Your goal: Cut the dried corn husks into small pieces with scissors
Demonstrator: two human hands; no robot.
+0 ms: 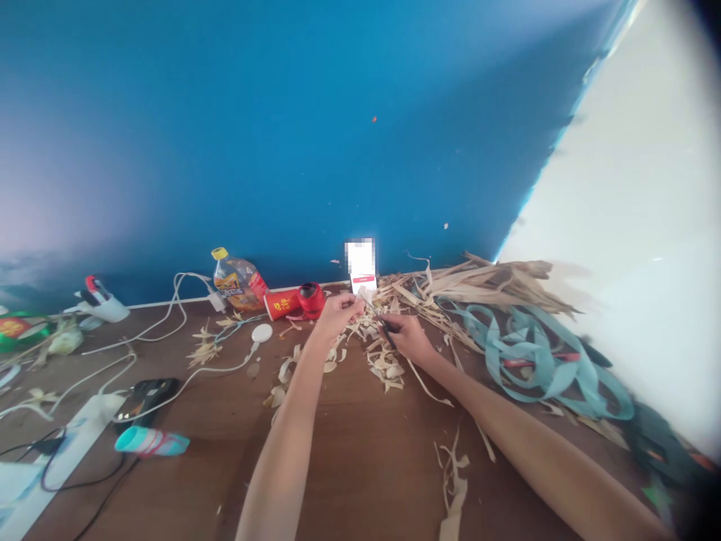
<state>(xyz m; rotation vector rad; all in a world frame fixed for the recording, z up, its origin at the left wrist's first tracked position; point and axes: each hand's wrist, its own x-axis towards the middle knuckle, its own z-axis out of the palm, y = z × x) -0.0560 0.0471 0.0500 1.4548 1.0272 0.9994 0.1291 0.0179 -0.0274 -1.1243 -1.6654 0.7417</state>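
My right hand [410, 338] is closed around the dark handles of a pair of scissors [386, 329]. The scissors' blades point up and left toward my left hand [339, 312]. That hand is closed, its fingertips pinching a small pale piece that looks like dried husk [366, 294]. Whether the blades touch this piece is too small to tell. Cut scraps of dry husk [386, 368] lie on the brown table [360, 466] below both hands. Just beyond the fingers stands a phone with a bright screen [362, 259].
A pile of long dry husks [501, 285] lies back right, near a tangle of blue-green ribbon [499, 357]. Back left are a drink bottle [239, 282], red cup [282, 303] and white cables [174, 297]. A power strip [70, 443] and turquoise tube [152, 442] sit left.
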